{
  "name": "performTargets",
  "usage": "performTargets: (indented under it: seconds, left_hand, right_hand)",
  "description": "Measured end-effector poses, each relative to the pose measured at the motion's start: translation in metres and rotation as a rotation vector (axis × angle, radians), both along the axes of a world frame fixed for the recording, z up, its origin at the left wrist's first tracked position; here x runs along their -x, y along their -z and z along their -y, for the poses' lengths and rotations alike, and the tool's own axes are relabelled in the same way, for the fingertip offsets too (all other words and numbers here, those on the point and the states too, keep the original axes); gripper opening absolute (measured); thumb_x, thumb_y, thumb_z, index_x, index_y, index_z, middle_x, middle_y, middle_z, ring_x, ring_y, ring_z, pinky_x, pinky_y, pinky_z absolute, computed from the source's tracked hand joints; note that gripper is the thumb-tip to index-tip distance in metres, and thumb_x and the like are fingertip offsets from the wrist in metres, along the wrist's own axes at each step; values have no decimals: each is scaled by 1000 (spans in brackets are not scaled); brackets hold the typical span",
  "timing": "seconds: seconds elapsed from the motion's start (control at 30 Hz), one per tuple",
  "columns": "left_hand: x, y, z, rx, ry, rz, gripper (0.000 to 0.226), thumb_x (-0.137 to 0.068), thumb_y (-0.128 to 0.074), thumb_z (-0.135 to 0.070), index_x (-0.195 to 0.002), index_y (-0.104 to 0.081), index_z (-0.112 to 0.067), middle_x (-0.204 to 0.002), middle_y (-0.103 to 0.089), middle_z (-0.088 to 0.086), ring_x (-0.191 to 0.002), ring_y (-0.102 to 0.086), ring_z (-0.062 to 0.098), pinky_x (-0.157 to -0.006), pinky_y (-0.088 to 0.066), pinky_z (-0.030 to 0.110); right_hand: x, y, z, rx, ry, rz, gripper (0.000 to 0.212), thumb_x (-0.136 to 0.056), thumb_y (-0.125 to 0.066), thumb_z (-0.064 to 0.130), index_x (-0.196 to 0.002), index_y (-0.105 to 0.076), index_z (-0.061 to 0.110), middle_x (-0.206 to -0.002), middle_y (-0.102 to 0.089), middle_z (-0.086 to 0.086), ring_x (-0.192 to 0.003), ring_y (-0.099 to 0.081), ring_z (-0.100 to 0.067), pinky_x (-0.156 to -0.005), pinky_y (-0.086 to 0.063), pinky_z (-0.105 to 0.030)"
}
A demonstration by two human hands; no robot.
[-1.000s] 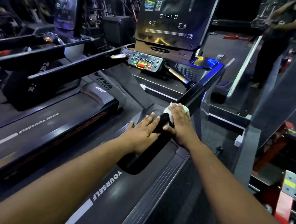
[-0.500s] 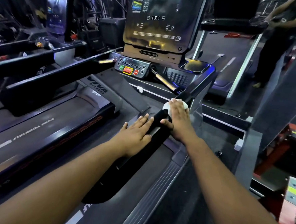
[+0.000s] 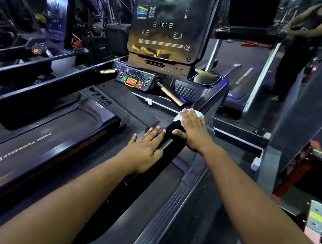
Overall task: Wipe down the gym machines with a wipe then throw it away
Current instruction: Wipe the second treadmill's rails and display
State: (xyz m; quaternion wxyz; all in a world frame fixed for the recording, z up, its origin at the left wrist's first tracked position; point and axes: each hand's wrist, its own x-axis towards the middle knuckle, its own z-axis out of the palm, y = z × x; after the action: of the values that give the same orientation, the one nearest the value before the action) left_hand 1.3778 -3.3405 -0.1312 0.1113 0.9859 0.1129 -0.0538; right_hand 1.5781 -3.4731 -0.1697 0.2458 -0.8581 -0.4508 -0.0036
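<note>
White wipe [image 3: 198, 112] under flat fingers [image 3: 189, 117].

White crumpled wipe [image 3: 181, 117] pressed on black treadmill handrail [image 3: 167, 143], near console end.

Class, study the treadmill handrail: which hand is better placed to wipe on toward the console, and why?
Right. The right hand presses the white wipe on the handrail, nearer the console; the left hand rests bare.
</note>
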Motion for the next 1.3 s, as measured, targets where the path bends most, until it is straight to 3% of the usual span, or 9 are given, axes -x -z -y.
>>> performTargets:
  seconds: [0.23, 0.43, 0.5, 0.63, 0.73, 0.87, 0.97, 1.17, 1.3]
  left_hand:
    - [-18, 1, 1, -13, 1, -3, 66, -108, -28, -46, -163, 7, -37, -170, 15, -12, -155, 14, 7, -127, 4, 53]
    - [-42, 0, 7, -40, -1, 20, 65, -108, -28, -47, -163, 6, -35, -170, 14, -11, -156, 14, 9, -127, 3, 53]
    - [-53, 1, 10, -50, 0, 26, 66, -108, -28, -47, -163, 6, -34, -170, 14, -10, -156, 14, 8, -127, 3, 52]
    - [-70, 3, 11, -54, 2, 33, 66, -108, -28, -47, -163, 6, -35, -170, 14, -11, -156, 14, 8, -126, 3, 48]
    - [-74, 4, 11, -53, 4, 40, 65, -108, -29, -46, -163, 6, -36, -170, 13, -12, -156, 13, 8, -127, 3, 49]
    - [-75, 4, 11, -54, 0, 44, 65, -108, -28, -48, -162, 6, -37, -170, 13, -13, -156, 14, 7, -127, 2, 51]
    - [-77, 4, 11, -53, 1, 52, 65, -108, -28, -48, -163, 5, -37, -170, 12, -12, -156, 13, 8, -127, 1, 51]
    - [-81, 5, 12, -46, -10, 55, 66, -108, -30, -48, -163, 4, -37, -170, 12, -13, -156, 13, 8, -128, 2, 49]
    - [-79, 4, 12, -42, -12, 50, 65, -108, -30, -47, -163, 3, -37, -170, 11, -13, -156, 12, 8, -127, 2, 49]
  right_hand:
    - [2, 24, 13, -57, -102, 74, 134, -58, -9, 105, -163, 1, 21, -170, 6, 5, -154, 16, -10, -124, 12, -47]
    - [-42, 21, -6, -468, 203, -325, 139, -61, -6, 105, -160, 9, 8, -168, 18, -7, -154, 19, -19, -125, 12, -44]
    - [-27, 32, -15, -587, 213, -415, 138, -64, -7, 103, -159, 6, 3, -167, 17, -12, -154, 19, -22, -125, 13, -38]
    - [-12, 47, -14, -641, 139, -410, 132, -71, -10, 99, -158, 6, 2, -166, 18, -13, -153, 20, -19, -116, 18, -16]
    - [-54, 36, -16, -710, 241, -452, 141, -62, -8, 104, -158, 6, 3, -167, 16, -12, -154, 17, -22, -118, 18, -19]
    - [-97, 26, -14, -736, 377, -631, 154, -45, -11, 111, -160, 8, 10, -168, 17, -4, -154, 16, -15, -126, 9, -39]
    - [-79, 33, -12, -735, 366, -679, 154, -46, -12, 111, -160, 12, 11, -167, 21, -2, -154, 18, -14, -123, 13, -30]
    - [13, 83, -23, -626, 124, -402, 122, -80, -14, 93, -157, 13, 3, -165, 25, -12, -153, 25, -20, -122, 17, -31]
    - [-35, 70, -18, -600, 202, -236, 125, -77, -16, 95, -158, 9, 3, -166, 18, -11, -155, 18, -23, -125, 12, -41]
